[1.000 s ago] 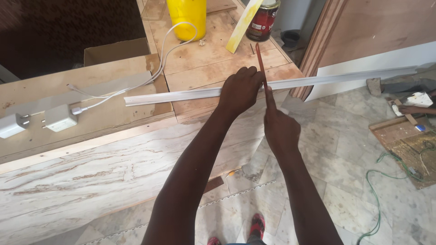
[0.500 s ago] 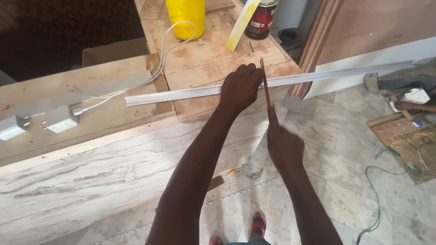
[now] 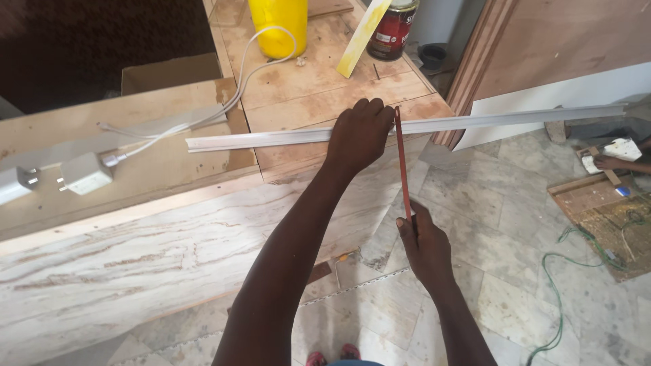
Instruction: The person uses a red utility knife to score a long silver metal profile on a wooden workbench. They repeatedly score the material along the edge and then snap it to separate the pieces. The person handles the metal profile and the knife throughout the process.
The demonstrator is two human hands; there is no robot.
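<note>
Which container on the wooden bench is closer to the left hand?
The dark red can, standing behind the left hand beside the leaning pale yellow strip. The yellow jug stands farther left, with a white cable looping in front.

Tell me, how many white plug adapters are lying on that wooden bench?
2, both at the bench's left end: one white plug adapter with a cable attached, another cut off by the frame edge. More may lie outside view.
</note>
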